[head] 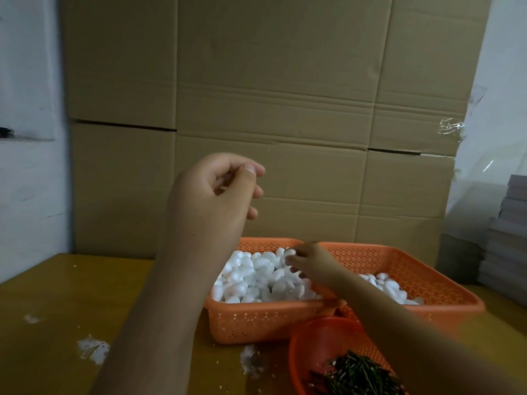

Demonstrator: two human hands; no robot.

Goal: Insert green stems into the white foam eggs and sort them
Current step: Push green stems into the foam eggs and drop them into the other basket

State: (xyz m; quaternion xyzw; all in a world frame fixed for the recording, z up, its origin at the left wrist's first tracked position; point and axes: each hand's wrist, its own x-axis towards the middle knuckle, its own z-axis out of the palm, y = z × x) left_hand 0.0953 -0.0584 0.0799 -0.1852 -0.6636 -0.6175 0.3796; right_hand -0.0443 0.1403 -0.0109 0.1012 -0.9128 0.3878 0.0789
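Left hand [211, 195] raised, loosely curled, empty — right hand [310, 265] pinches foam egg [289, 253].

The round orange bowl [319, 337] at lower right is cut off by the bottom edge, as is its pile of green stems [359, 374], which blurs into a dark mass. The right forearm hides part of the right-hand basket [427, 280]. Whether the left hand [211, 195], at frame centre, pinches anything is unclear. Grey stacked items [510, 238] are cropped at the right edge.
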